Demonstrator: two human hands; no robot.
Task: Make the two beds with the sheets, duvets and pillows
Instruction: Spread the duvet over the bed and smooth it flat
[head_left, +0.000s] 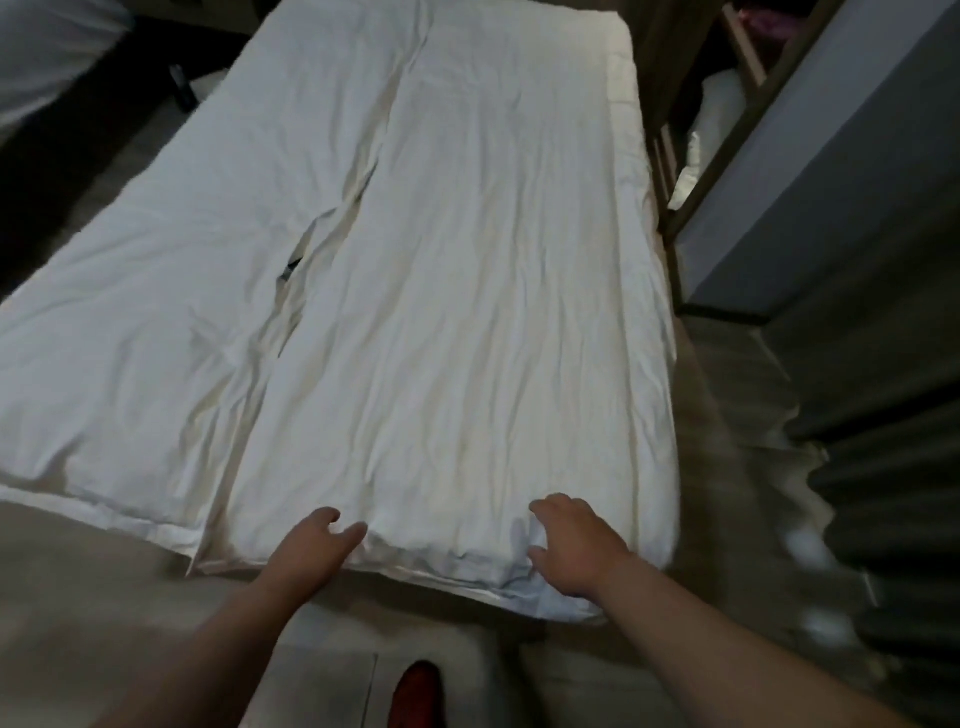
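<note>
The second bed (47, 47) is cropped top left, the red shoe (418, 693) below

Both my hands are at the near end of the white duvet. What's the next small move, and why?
Probably close the left hand on the duvet edge and tug it toward you with both hands. The right hand seems to pinch the fabric, the left is open, and long wrinkles run down its length.

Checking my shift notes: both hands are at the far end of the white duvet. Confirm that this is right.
Wrong in one respect: the head view shows the left hand and the right hand at the near end of the white duvet, not the far end.
</note>
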